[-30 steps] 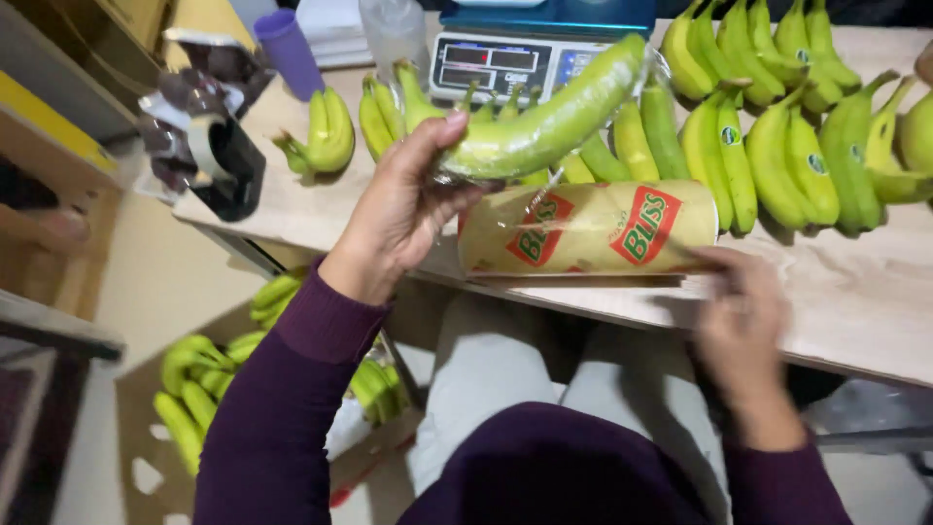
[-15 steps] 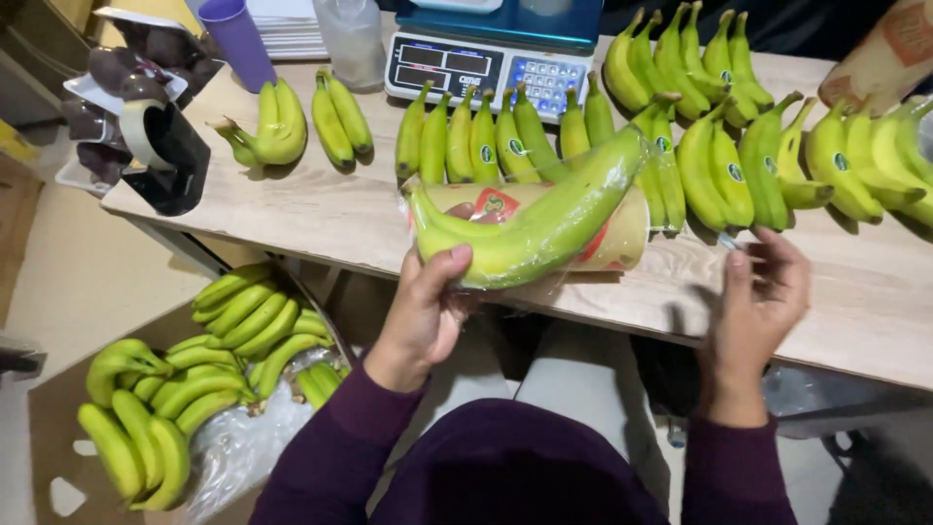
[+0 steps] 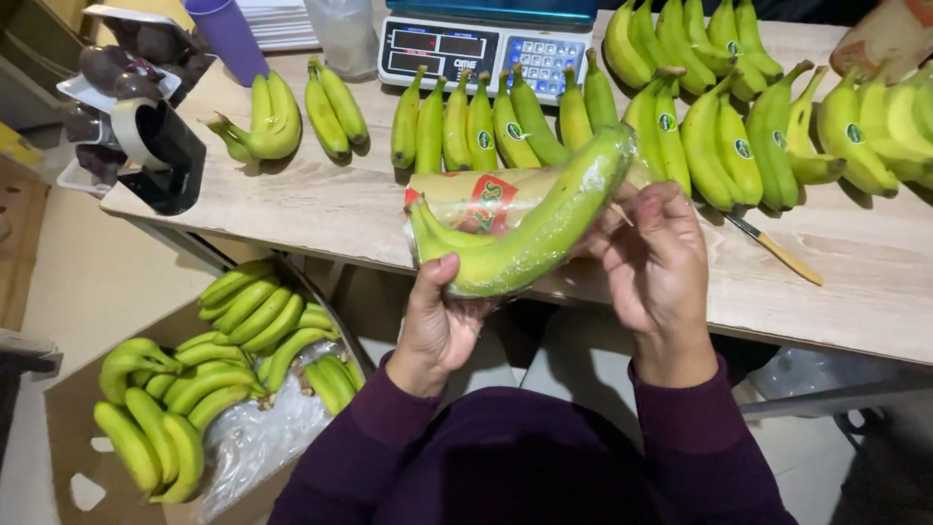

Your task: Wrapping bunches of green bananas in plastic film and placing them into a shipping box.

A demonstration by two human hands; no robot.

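Holding a small bunch of green bananas in a clear plastic bag with a red and yellow print (image 3: 515, 228), both hands are closed on it, just above the near edge of the pale wooden bench (image 3: 340, 219). The left hand (image 3: 437, 326) grips the stem end at 7 o'clock; the right hand (image 3: 656, 262) pinches the bag film at 3 o'clock. The step looks like bagging. Next, the film needs pulling smooth over the upper tip. At 12 o'clock stands a grey digital scale (image 3: 476, 49), with loose green bananas (image 3: 486, 126) in rows before it.
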